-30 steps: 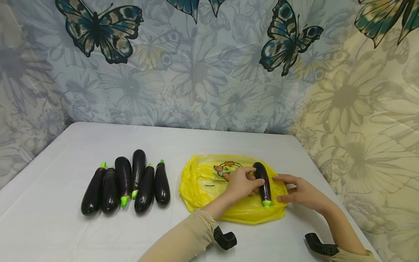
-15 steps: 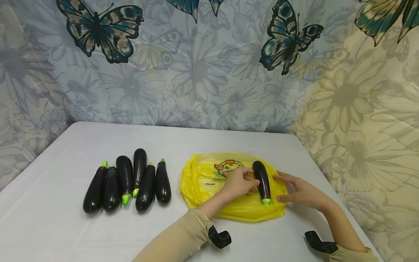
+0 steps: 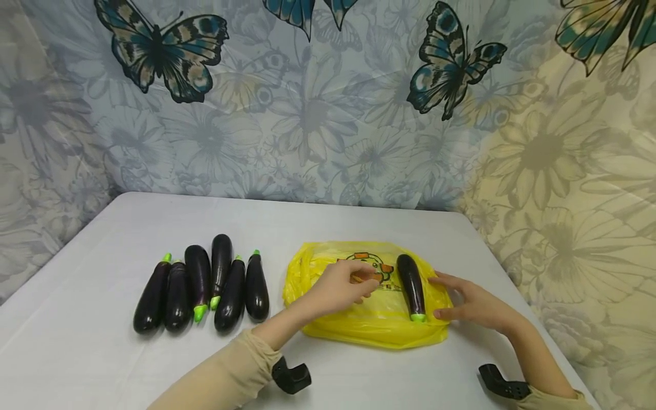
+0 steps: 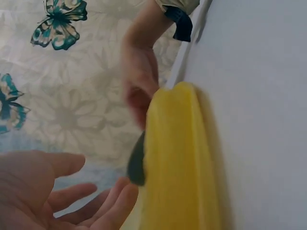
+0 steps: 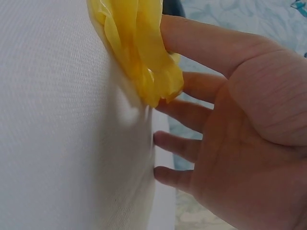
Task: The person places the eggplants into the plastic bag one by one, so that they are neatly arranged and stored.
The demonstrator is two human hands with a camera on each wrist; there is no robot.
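A yellow plastic bag lies flat on the table with a cartoon print on top. One dark eggplant with a green stem end rests on the bag's right part. My left hand is over the bag's middle, left of that eggplant, with nothing in its loosely bent fingers. At the bag's right edge is my right hand, thumb and forefinger spread along it. The right wrist view shows the fingers fairly straight, thumb and upper fingertips touching the yellow plastic.
Several more eggplants lie in a loose row on the left of the white table. A butterfly-printed cloth hangs behind the table. Black devices sit on both wrists.
My left hand has let go of the eggplant on the bag and moved left, away from it. That eggplant stays in place. My right hand has hardly moved.
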